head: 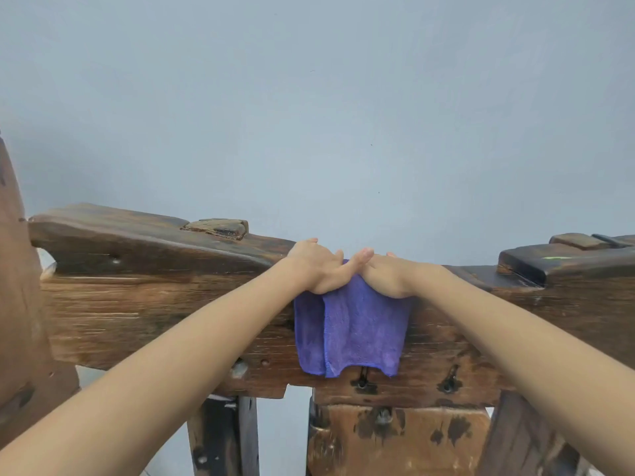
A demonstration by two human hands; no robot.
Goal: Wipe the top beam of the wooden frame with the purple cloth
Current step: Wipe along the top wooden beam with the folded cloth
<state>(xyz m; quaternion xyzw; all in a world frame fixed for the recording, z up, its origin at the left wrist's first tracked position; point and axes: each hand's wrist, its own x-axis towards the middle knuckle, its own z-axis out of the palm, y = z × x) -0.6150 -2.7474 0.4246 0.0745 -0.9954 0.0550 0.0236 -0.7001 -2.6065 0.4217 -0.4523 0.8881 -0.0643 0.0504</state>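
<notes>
A dark, worn wooden top beam (144, 297) runs across the view at chest height. A purple cloth (354, 328) is draped over its middle and hangs down the front face in two folded layers. My left hand (318, 267) and my right hand (390, 274) lie side by side on the beam's top, both pressing down on the upper edge of the cloth. The left thumb crosses over toward the right hand. The part of the cloth on top of the beam is hidden under my hands.
Raised wooden blocks stand on the beam at the left (220, 228) and at the right (563, 259). Wooden posts (223, 438) and a lower plank (395, 441) sit beneath. A plain grey wall (309, 115) is behind. Another wooden piece (17, 304) stands at far left.
</notes>
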